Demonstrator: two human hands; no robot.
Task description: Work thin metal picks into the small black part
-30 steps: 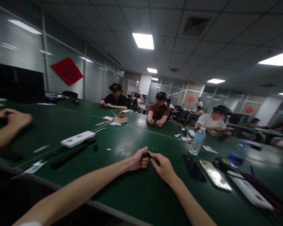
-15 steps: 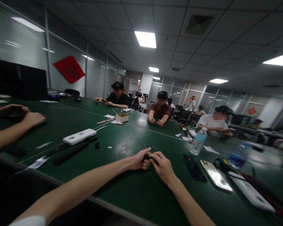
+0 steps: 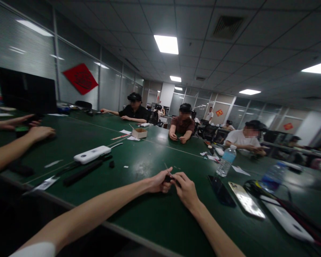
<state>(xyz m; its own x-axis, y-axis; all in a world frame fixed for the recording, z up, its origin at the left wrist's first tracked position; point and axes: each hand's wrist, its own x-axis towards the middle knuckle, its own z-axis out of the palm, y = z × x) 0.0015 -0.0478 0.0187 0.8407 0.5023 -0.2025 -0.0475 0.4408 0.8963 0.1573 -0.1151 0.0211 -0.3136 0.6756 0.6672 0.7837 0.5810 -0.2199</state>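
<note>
My left hand (image 3: 159,181) is closed above the green table (image 3: 123,207), its fingers curled round a small dark object (image 3: 167,179) that is mostly hidden. Close against it, my right hand (image 3: 186,189) pinches a thin metallic rod-like tool (image 3: 169,173), which slants up and left past my left thumb. The tool's kind is too small to make out. Both hands are almost touching. To the right of my right hand lies a dark phone (image 3: 221,191), with a light gold phone (image 3: 246,200) beyond it.
A clear water bottle (image 3: 226,161) and a blue-tinted bottle (image 3: 273,176) stand at right, near a white device (image 3: 287,217) and cables. On the left are another white device (image 3: 92,154), a black bar (image 3: 81,173) and a co-worker's hands (image 3: 40,132). A small box (image 3: 139,133) sits farther back.
My hands keep nearly the same pose, and the dark object shows slightly more. The view has shifted a little. At left, a co-worker's hands have moved apart; a person across reaches an arm sideways.
</note>
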